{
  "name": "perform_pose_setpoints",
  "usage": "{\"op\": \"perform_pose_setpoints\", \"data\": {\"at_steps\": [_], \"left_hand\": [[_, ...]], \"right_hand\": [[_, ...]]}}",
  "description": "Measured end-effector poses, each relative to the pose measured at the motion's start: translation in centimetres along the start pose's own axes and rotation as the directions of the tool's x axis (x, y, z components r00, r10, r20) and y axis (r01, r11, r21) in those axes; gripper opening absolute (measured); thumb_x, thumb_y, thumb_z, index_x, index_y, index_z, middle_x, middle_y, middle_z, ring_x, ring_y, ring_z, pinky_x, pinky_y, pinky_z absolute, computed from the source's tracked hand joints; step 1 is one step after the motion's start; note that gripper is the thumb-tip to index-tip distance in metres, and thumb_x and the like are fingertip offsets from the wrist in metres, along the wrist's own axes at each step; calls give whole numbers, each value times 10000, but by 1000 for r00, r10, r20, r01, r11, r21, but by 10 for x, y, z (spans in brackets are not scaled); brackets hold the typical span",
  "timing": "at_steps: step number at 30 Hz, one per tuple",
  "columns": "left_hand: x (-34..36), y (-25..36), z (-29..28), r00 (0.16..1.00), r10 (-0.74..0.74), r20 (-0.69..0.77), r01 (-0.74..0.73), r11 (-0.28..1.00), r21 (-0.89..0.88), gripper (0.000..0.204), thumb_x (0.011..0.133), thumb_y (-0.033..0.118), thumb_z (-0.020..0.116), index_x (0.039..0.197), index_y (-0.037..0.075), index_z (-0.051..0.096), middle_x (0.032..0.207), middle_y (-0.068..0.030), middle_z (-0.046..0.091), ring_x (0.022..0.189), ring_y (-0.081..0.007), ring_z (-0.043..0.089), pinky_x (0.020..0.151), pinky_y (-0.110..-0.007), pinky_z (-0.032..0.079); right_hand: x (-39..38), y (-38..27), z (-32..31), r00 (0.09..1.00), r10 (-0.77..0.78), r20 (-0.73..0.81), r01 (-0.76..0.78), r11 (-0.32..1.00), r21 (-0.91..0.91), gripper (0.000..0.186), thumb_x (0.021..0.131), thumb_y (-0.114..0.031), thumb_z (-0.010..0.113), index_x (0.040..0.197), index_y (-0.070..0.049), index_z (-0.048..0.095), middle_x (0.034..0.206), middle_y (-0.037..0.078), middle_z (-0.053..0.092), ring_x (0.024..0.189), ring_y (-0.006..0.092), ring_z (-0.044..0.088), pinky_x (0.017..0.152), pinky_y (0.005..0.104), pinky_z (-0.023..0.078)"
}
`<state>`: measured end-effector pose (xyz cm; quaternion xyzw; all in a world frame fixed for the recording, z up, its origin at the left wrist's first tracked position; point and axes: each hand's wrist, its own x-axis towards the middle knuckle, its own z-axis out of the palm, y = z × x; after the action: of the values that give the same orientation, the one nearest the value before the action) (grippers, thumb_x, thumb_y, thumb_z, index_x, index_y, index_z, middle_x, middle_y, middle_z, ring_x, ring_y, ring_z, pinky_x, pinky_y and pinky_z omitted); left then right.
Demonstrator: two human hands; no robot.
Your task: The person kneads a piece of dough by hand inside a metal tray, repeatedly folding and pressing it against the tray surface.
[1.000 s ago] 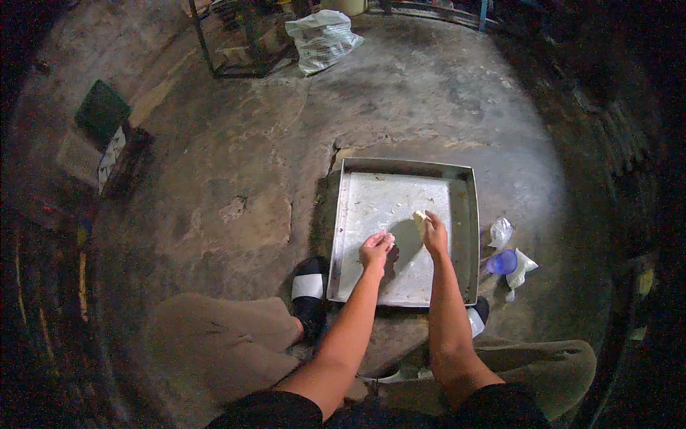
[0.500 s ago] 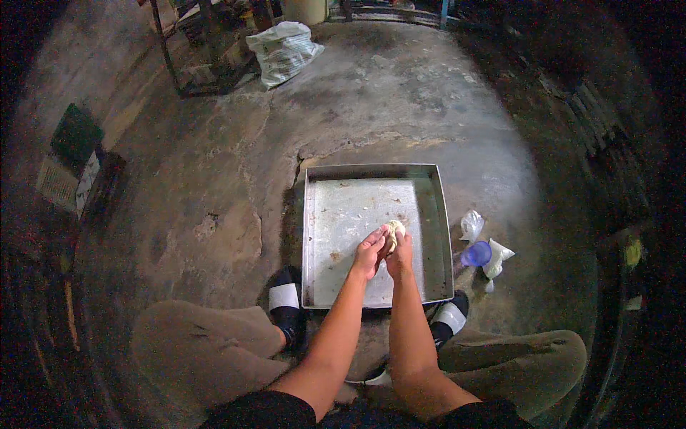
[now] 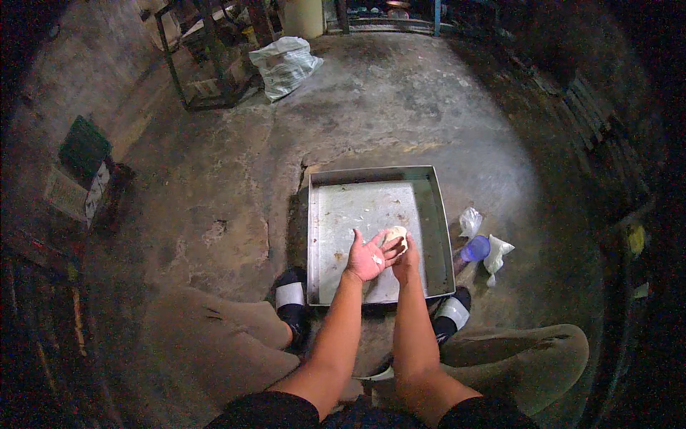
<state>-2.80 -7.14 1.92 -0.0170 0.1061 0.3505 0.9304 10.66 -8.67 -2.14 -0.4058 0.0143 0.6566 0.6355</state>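
Observation:
A pale lump of dough (image 3: 396,234) is in my right hand (image 3: 407,262), whose fingers curl around its right side. My left hand (image 3: 367,260) is turned palm up with its thumb spread away and its fingers stretched toward the dough. White bits stick to the left palm. The left fingertips overlap the lower edge of the dough; whether they press on it I cannot tell. Both hands are above a square, shallow metal tray (image 3: 344,207) on the floor, which has white specks and brownish stains on its bottom.
Right of the tray are a purple-blue plastic cup (image 3: 477,249) lying tilted, a bag of white powder (image 3: 498,254) and a clear plastic bag (image 3: 469,222). A white sack (image 3: 286,66) stands at the far left by a dark metal frame (image 3: 179,64). My sandalled feet flank the tray.
My left hand has opened and turned palm up, drawing back from the dough it was gripping along with the right. The right hand keeps the dough. The view has shifted slightly.

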Motion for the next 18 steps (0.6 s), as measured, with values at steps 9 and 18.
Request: {"op": "perform_pose_setpoints", "data": {"at_steps": [9,18], "left_hand": [[-16,48,8,858,498,-128,-449,847,286,975,771,881,196,1537,281,125,1609,-106,59,1474,-268,-2,1123,-501,78],[-5,43,25,763,597,-246,-474,777,415,878,856,804,229,1343,87,367,1283,-119,451,1194,-253,428,1005,-387,348]], "right_hand": [[-18,-30,59,852,-395,343,518,549,-656,509,836,-118,695,1308,-92,505,1183,133,603,1023,234,618,846,344,514],[-65,-10,112,840,-197,505,497,-90,-863,573,791,-211,718,1325,-89,547,1031,259,661,932,346,679,828,393,520]]}}
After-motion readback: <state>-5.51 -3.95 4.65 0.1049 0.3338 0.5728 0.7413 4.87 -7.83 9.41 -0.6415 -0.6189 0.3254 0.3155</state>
